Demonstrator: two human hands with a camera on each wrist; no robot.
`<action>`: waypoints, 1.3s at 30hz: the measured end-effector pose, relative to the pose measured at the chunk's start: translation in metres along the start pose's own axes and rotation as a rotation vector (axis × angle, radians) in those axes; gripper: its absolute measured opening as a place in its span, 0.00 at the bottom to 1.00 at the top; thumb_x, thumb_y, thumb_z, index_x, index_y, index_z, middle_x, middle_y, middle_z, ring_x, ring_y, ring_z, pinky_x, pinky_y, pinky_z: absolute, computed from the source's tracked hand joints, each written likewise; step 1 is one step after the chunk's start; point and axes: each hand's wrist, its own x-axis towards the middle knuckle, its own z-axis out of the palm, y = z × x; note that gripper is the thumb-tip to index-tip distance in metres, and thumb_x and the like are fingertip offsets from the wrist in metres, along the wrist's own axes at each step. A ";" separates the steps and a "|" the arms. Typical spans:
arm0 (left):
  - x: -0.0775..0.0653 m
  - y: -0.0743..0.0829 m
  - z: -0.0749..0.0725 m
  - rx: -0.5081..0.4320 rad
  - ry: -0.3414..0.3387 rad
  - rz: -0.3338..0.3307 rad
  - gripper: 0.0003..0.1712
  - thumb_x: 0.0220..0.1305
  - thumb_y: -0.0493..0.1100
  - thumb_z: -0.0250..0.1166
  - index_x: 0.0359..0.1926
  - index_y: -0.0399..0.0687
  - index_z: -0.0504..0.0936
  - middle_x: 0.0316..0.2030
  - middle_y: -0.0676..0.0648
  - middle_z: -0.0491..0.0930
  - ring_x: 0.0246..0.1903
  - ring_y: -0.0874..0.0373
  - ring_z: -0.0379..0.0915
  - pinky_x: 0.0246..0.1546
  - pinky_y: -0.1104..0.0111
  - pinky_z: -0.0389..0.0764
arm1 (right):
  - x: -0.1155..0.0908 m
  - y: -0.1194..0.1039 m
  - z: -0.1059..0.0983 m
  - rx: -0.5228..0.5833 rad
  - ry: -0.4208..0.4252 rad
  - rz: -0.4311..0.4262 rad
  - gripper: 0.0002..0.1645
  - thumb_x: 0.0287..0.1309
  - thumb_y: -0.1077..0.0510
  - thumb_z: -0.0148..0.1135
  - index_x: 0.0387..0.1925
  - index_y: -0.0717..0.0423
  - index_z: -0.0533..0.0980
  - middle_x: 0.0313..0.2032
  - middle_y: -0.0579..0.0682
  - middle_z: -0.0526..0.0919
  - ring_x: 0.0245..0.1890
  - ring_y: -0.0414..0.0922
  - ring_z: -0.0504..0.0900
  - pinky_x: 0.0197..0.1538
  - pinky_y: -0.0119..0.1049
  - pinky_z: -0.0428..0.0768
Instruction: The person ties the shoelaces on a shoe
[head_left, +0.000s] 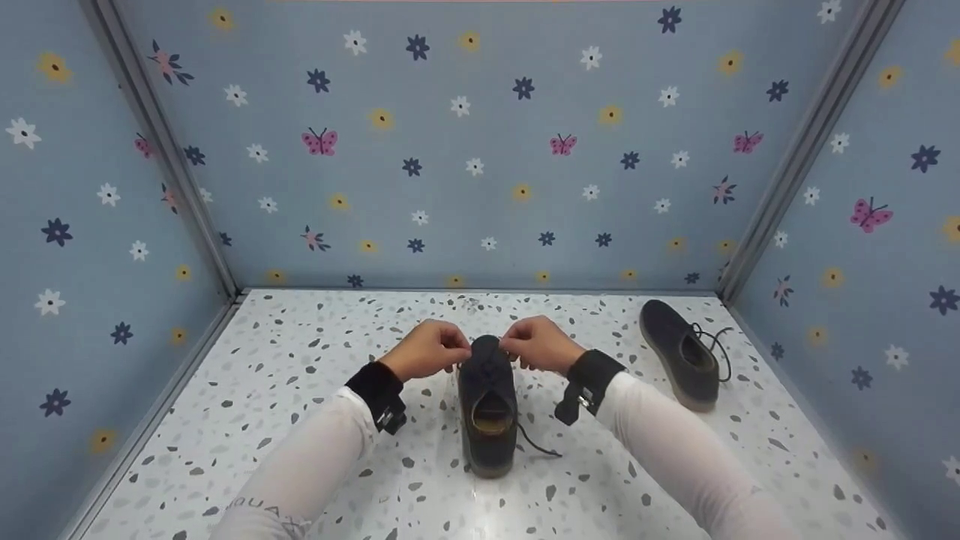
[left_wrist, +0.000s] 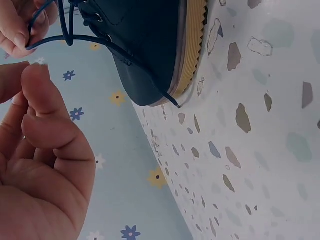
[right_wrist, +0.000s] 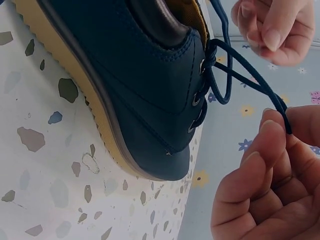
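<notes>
A dark blue lace-up shoe (head_left: 487, 442) stands upright on the floor, toe pointing away, between my two hands. My right hand (right_wrist: 270, 170) pinches a loop of its blue shoelace (right_wrist: 245, 65) between thumb and forefinger, beside the eyelets. Across from it, my left hand (left_wrist: 45, 150) has curled fingers, the thumb tip meeting the forefinger; no lace shows between them. In the left wrist view, one lace strand runs from the right hand over the shoe's side, its tip near the sole. Another bend of lace hangs loose by the eyelets.
A second dark shoe (head_left: 679, 360) with loose laces stands at the right, beyond my right forearm. Speckled white floor (head_left: 300, 420) lies underneath. Blue flower-printed walls (head_left: 480, 210) enclose the far side and both flanks.
</notes>
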 end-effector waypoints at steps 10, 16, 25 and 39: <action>0.015 0.006 0.009 0.000 0.026 0.012 0.06 0.68 0.41 0.69 0.40 0.42 0.88 0.33 0.48 0.86 0.28 0.64 0.76 0.33 0.71 0.79 | 0.001 -0.001 0.001 0.010 0.002 -0.003 0.12 0.71 0.53 0.64 0.37 0.58 0.86 0.34 0.61 0.88 0.21 0.37 0.78 0.27 0.30 0.76; 0.021 0.009 0.014 0.007 0.003 0.018 0.07 0.68 0.40 0.69 0.40 0.41 0.89 0.31 0.50 0.86 0.27 0.66 0.76 0.32 0.73 0.78 | 0.002 -0.001 0.001 0.020 0.001 -0.035 0.12 0.71 0.54 0.64 0.33 0.56 0.85 0.31 0.57 0.88 0.20 0.37 0.78 0.27 0.29 0.77; 0.023 0.010 0.019 -0.009 0.005 -0.006 0.06 0.66 0.40 0.70 0.38 0.41 0.88 0.28 0.54 0.83 0.25 0.65 0.76 0.30 0.73 0.78 | 0.001 -0.002 0.002 0.020 0.010 -0.025 0.12 0.69 0.54 0.64 0.32 0.55 0.85 0.29 0.54 0.87 0.20 0.37 0.78 0.27 0.29 0.77; 0.026 0.006 0.024 0.009 -0.011 0.040 0.05 0.67 0.41 0.70 0.37 0.44 0.87 0.29 0.53 0.83 0.26 0.65 0.76 0.30 0.72 0.79 | 0.000 0.000 0.002 0.015 0.004 -0.030 0.10 0.70 0.55 0.64 0.36 0.57 0.86 0.33 0.59 0.89 0.21 0.36 0.78 0.27 0.29 0.77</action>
